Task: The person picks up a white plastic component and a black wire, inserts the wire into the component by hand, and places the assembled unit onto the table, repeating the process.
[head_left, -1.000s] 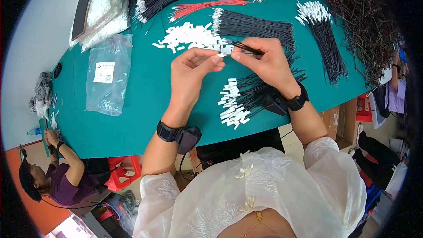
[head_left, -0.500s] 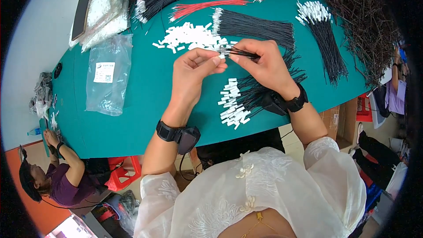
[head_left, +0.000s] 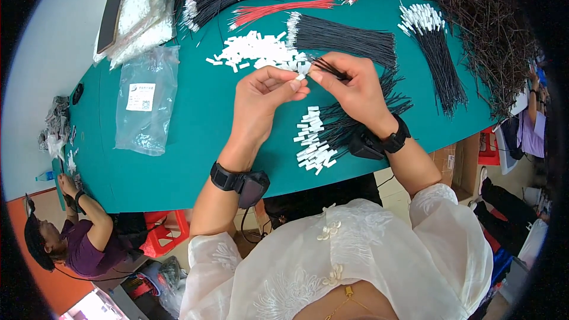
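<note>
Between the thumb and fingers of my left hand (head_left: 267, 92) is a small white connector housing (head_left: 300, 76). My right hand (head_left: 354, 86) pinches a few black wires (head_left: 329, 67), their ends pointing toward the housing. Whether a wire sits inside the housing is too small to tell. Just beyond my fingers lies a loose pile of white connector housings (head_left: 258, 48). Below my right hand, black wires with white housings on their ends (head_left: 314, 142) lie fanned out on the green table.
Behind my hands lie a black wire bundle (head_left: 347, 37) and red wires (head_left: 281, 10). A capped wire bundle (head_left: 438, 53) is at right, near a dark tangled heap (head_left: 489, 29). A clear plastic bag (head_left: 145, 124) and a phone (head_left: 111, 19) are left. Another person (head_left: 89, 231) sits at lower left.
My left hand has shifted slightly right. The wire ends in my right hand have moved a little, and the fingertips of both hands are close together. The piles look the same.
</note>
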Demonstrator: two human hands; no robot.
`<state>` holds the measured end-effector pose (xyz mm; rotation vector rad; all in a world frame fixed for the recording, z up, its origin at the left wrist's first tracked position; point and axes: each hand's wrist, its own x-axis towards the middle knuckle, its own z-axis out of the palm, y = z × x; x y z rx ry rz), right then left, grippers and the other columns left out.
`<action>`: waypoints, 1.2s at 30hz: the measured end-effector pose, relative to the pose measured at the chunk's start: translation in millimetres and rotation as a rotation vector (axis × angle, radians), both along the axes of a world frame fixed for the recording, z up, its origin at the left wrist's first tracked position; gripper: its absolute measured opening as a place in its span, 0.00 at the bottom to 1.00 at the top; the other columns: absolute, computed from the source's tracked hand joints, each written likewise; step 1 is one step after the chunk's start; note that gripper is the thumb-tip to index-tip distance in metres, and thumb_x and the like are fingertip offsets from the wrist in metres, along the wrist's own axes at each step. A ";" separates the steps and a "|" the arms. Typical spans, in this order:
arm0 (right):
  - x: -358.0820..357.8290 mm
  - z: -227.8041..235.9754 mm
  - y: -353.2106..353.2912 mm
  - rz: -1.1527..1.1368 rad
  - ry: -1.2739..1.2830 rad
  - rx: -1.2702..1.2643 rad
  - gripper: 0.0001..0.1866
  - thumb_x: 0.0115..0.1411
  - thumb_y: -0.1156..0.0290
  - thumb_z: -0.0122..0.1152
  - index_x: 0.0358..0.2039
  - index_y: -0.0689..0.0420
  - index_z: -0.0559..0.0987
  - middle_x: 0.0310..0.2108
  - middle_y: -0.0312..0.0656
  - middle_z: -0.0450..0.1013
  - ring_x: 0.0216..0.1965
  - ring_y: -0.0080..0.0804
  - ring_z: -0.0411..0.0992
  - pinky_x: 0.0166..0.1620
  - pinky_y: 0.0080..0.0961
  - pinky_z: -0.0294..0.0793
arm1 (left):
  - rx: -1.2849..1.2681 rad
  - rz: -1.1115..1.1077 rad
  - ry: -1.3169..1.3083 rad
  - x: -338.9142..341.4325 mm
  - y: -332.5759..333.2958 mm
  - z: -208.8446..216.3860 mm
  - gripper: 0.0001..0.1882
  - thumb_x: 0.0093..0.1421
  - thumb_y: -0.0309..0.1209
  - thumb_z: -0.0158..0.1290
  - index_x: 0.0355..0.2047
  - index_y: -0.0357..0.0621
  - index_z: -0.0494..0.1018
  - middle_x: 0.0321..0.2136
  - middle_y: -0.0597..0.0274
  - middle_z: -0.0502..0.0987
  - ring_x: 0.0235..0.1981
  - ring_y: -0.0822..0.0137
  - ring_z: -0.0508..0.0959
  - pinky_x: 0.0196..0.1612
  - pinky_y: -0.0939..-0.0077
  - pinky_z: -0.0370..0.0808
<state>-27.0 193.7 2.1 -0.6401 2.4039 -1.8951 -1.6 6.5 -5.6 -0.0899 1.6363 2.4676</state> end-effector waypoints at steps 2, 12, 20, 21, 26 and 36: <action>-0.9 -1.1 -0.3 0.000 0.013 -0.032 0.07 0.57 0.77 0.63 0.35 0.67 0.79 0.26 0.33 0.73 0.27 0.11 0.65 0.27 0.12 0.63 | -0.032 -0.003 0.020 0.1 1.1 0.6 0.05 0.57 0.18 0.57 0.34 0.30 0.74 0.32 0.49 0.80 0.32 0.64 0.82 0.38 0.76 0.80; 2.8 5.2 -1.4 0.003 0.054 0.014 0.07 0.56 0.77 0.63 0.35 0.66 0.79 0.25 0.35 0.74 0.23 0.12 0.64 0.24 0.13 0.61 | -0.078 0.014 0.059 2.0 0.9 1.4 0.05 0.56 0.18 0.57 0.34 0.30 0.74 0.31 0.50 0.80 0.31 0.64 0.82 0.37 0.76 0.80; -0.2 5.1 0.4 0.019 0.095 0.057 0.08 0.55 0.77 0.64 0.34 0.67 0.79 0.23 0.38 0.73 0.21 0.13 0.63 0.23 0.15 0.60 | -0.062 -0.001 0.027 -0.6 -0.3 -0.3 0.06 0.57 0.19 0.56 0.35 0.30 0.74 0.31 0.50 0.80 0.31 0.65 0.82 0.37 0.76 0.80; -1.1 6.9 2.5 0.024 0.089 0.099 0.08 0.55 0.77 0.64 0.34 0.66 0.79 0.22 0.38 0.73 0.21 0.14 0.63 0.22 0.15 0.60 | -0.062 0.001 0.010 -1.3 -0.2 -0.2 0.06 0.57 0.19 0.56 0.35 0.30 0.74 0.31 0.51 0.80 0.31 0.65 0.82 0.37 0.76 0.80; -2.9 12.8 10.5 0.069 0.165 0.233 0.08 0.54 0.76 0.64 0.34 0.65 0.79 0.22 0.42 0.73 0.19 0.20 0.66 0.23 0.20 0.62 | -0.074 -0.023 -0.014 -0.9 -1.9 -0.5 0.07 0.58 0.20 0.55 0.37 0.30 0.74 0.31 0.50 0.80 0.31 0.66 0.81 0.37 0.78 0.80; -13.7 23.6 29.4 -0.034 0.428 0.604 0.08 0.58 0.72 0.59 0.29 0.65 0.75 0.20 0.50 0.70 0.22 0.50 0.67 0.26 0.35 0.65 | -0.692 -0.113 0.263 7.8 1.8 -3.8 0.04 0.52 0.23 0.60 0.28 0.37 0.78 0.27 0.62 0.79 0.25 0.69 0.78 0.30 0.78 0.74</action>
